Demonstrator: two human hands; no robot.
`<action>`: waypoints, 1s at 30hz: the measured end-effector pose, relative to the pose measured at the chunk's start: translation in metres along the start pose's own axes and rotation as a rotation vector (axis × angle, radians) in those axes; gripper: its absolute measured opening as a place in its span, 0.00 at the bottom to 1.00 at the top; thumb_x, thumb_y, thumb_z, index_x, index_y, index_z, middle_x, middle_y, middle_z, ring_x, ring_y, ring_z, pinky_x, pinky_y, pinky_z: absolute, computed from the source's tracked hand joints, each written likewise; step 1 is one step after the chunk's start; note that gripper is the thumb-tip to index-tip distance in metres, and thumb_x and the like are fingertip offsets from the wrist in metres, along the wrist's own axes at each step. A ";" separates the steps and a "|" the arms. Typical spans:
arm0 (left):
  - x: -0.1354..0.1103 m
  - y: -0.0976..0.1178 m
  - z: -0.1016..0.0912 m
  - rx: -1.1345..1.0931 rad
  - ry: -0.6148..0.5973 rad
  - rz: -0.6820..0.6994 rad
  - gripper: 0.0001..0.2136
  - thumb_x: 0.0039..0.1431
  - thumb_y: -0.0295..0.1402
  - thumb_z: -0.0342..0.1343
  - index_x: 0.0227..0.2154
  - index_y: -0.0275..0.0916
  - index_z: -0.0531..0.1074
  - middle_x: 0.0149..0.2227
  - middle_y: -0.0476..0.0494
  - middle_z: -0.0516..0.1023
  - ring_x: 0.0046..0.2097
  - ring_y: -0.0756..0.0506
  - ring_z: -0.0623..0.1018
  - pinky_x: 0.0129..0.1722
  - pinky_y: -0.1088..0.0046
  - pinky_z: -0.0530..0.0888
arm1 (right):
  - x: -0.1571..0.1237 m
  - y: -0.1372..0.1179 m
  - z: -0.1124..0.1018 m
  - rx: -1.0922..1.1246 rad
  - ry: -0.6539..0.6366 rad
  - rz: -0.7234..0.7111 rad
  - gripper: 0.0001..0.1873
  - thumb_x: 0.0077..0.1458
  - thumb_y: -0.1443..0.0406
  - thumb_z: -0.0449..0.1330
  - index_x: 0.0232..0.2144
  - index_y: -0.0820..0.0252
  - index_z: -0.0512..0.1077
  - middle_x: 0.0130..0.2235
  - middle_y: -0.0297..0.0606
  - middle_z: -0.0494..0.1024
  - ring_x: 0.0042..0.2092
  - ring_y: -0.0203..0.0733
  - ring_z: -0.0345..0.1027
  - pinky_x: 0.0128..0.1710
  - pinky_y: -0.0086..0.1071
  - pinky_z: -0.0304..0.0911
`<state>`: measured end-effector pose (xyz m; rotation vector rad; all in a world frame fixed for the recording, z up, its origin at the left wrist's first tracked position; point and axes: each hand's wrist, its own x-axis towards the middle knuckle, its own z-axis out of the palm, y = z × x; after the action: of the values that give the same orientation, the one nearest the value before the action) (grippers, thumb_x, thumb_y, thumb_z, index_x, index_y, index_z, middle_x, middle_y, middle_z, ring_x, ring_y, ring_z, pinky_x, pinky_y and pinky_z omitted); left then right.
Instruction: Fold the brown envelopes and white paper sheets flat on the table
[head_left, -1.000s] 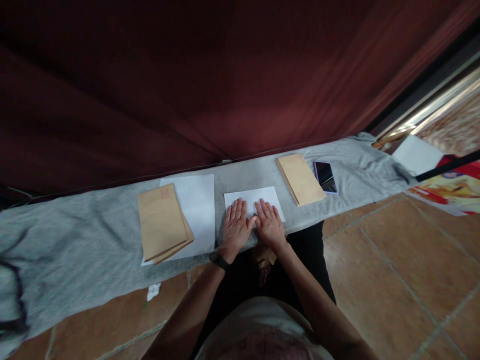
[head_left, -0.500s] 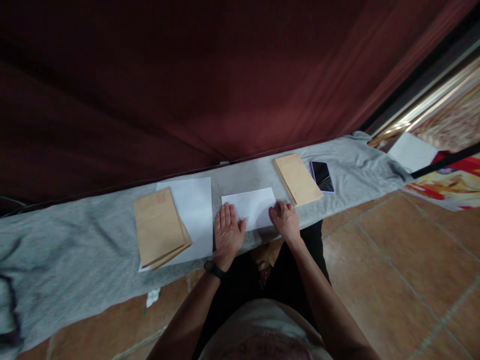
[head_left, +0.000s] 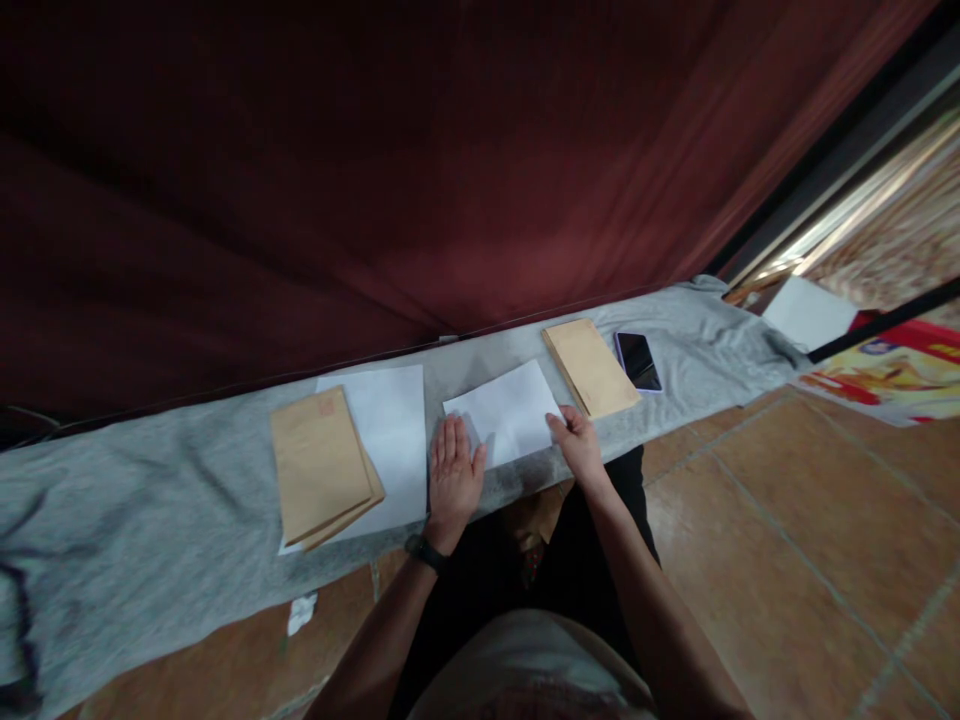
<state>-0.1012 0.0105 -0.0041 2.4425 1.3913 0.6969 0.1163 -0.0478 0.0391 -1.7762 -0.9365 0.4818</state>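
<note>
A folded white sheet of paper (head_left: 514, 408) lies on the narrow grey cloth-covered surface in front of me. My left hand (head_left: 455, 475) rests flat, fingers stretched out, over the paper's left end. With thumb and fingers, my right hand (head_left: 576, 440) pinches the paper's right end, which is lifted slightly. Just beyond that hand lies a stack of brown envelopes (head_left: 592, 367). Left of my left hand, larger white paper (head_left: 397, 430) lies flat, partly covered by more brown envelopes (head_left: 319, 465).
A phone (head_left: 637, 360) lies right of the envelope stack. The grey cloth (head_left: 172, 500) runs along a dark red curtain (head_left: 450, 200). A crumpled white scrap (head_left: 301, 612) is on the tiled floor (head_left: 757, 540). A colourful printed sheet (head_left: 900, 370) is at far right.
The right end of the folded paper has risen and turned a little, with my right hand pinching it. My left hand stays flat at the left end. The view has shifted slightly.
</note>
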 end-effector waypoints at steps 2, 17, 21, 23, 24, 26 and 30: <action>-0.001 -0.004 -0.002 -0.109 0.029 -0.024 0.29 0.74 0.43 0.37 0.72 0.35 0.46 0.73 0.32 0.50 0.73 0.38 0.53 0.69 0.50 0.59 | 0.001 -0.021 -0.007 0.100 0.076 -0.022 0.20 0.61 0.50 0.54 0.35 0.59 0.75 0.27 0.32 0.76 0.27 0.37 0.65 0.29 0.29 0.64; -0.019 -0.008 -0.015 -0.493 0.209 -0.244 0.25 0.75 0.42 0.32 0.68 0.42 0.57 0.69 0.39 0.62 0.70 0.45 0.62 0.69 0.59 0.63 | -0.055 -0.001 -0.003 -0.331 -0.331 -0.586 0.19 0.69 0.65 0.49 0.53 0.51 0.76 0.53 0.38 0.81 0.59 0.44 0.71 0.62 0.47 0.65; -0.018 -0.004 -0.022 -0.487 0.054 -0.079 0.22 0.75 0.42 0.37 0.63 0.42 0.66 0.66 0.40 0.67 0.67 0.44 0.67 0.67 0.57 0.65 | -0.071 0.024 -0.010 -0.353 -0.467 -0.644 0.22 0.65 0.69 0.52 0.58 0.53 0.73 0.59 0.40 0.77 0.62 0.44 0.68 0.65 0.50 0.61; -0.012 -0.001 -0.025 -0.473 -0.117 0.065 0.22 0.74 0.43 0.39 0.61 0.42 0.69 0.64 0.40 0.70 0.66 0.44 0.69 0.66 0.58 0.67 | -0.074 0.031 -0.015 -0.397 -0.499 -0.641 0.27 0.61 0.71 0.53 0.62 0.54 0.69 0.63 0.41 0.73 0.65 0.46 0.64 0.67 0.52 0.58; -0.008 0.002 -0.026 -0.452 -0.196 0.134 0.22 0.74 0.43 0.40 0.61 0.42 0.69 0.64 0.41 0.71 0.66 0.44 0.69 0.66 0.59 0.68 | -0.075 0.033 -0.016 -0.423 -0.509 -0.635 0.30 0.60 0.72 0.53 0.63 0.54 0.67 0.64 0.42 0.70 0.66 0.46 0.62 0.67 0.53 0.57; 0.001 0.009 -0.027 -0.376 -0.311 0.254 0.22 0.74 0.43 0.39 0.61 0.41 0.69 0.65 0.41 0.69 0.67 0.45 0.68 0.66 0.61 0.68 | -0.075 0.038 -0.017 -0.467 -0.526 -0.627 0.33 0.58 0.74 0.53 0.65 0.54 0.65 0.66 0.41 0.68 0.68 0.47 0.59 0.68 0.54 0.55; 0.018 0.031 -0.016 -0.188 -0.403 0.409 0.24 0.75 0.40 0.36 0.65 0.36 0.64 0.69 0.38 0.64 0.71 0.45 0.60 0.69 0.60 0.61 | -0.077 0.045 -0.012 -0.500 -0.528 -0.639 0.31 0.58 0.74 0.53 0.63 0.56 0.68 0.66 0.43 0.68 0.68 0.49 0.58 0.68 0.57 0.54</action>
<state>-0.0789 0.0096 0.0286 2.5471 0.6573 0.3575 0.0939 -0.1228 -0.0050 -1.6606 -2.0527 0.3111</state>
